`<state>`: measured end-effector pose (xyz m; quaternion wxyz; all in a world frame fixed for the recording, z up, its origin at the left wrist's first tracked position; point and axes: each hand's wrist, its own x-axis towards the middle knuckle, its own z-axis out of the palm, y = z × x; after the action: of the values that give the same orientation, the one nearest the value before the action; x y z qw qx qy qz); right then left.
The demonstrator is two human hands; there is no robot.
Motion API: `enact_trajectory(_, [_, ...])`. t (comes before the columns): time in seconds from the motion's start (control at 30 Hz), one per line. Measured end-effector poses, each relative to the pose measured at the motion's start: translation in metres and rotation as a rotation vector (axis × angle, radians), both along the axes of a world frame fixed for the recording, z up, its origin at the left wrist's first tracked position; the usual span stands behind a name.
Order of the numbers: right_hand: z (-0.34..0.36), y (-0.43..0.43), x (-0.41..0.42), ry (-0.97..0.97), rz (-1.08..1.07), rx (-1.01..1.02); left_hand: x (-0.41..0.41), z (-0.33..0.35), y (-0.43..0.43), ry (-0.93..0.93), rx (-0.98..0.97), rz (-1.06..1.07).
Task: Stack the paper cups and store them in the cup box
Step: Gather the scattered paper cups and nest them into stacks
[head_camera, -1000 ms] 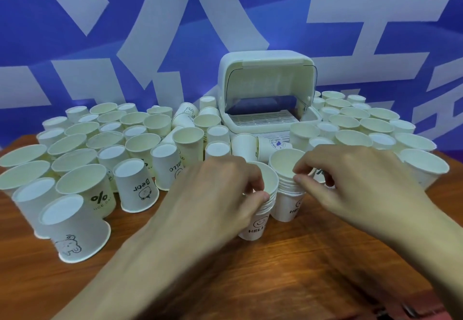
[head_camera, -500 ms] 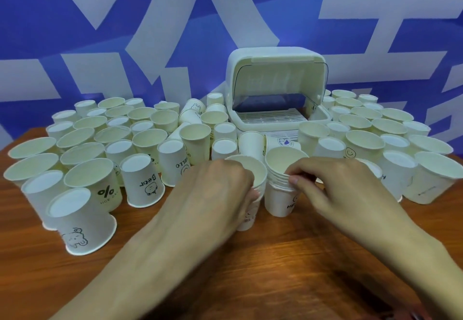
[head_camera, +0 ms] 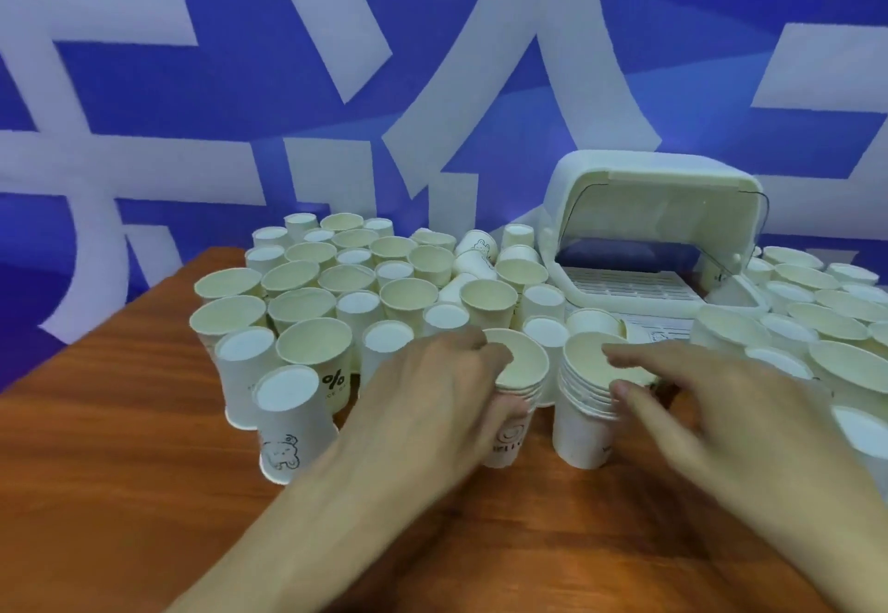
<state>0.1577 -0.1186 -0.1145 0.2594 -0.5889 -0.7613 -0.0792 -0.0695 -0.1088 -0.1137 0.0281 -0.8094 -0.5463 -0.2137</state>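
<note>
Standing side by side near the middle of the wooden table (head_camera: 120, 420) — two nested lots. Item: left stack of paper cups (head_camera: 521, 365) (smiley print on the bottom cup), left hand (head_camera: 432, 401) wrapped round it, fingers curled at the rim. Item: right stack of paper cups (head_camera: 581, 425), right hand (head_camera: 721, 415) pinching its top rims, forefinger above, thumb at the side. Item: cup box (head_camera: 648, 194) — white, lid raised — far edge, right of centre. Item: loose paper cups (head_camera: 314, 338), crowding the far half.
</note>
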Motion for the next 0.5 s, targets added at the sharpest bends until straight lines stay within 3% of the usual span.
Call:
enact_trajectory(0.1, [0.019,-0.008,-0.033,0.041,0.078,0.187,-0.034,0.009,-0.002,0.054,0.124,0.086])
enact_trajectory(0.33, [0.026,0.029,-0.153,-0.258,0.409,0.044,-0.120,0.005,-0.014,0.258,0.129,0.495])
enact_trajectory(0.5, [0.000,0.056,-0.210,-0.482,0.435,0.042,-0.140,-0.027,-0.016,0.163,0.052,0.562])
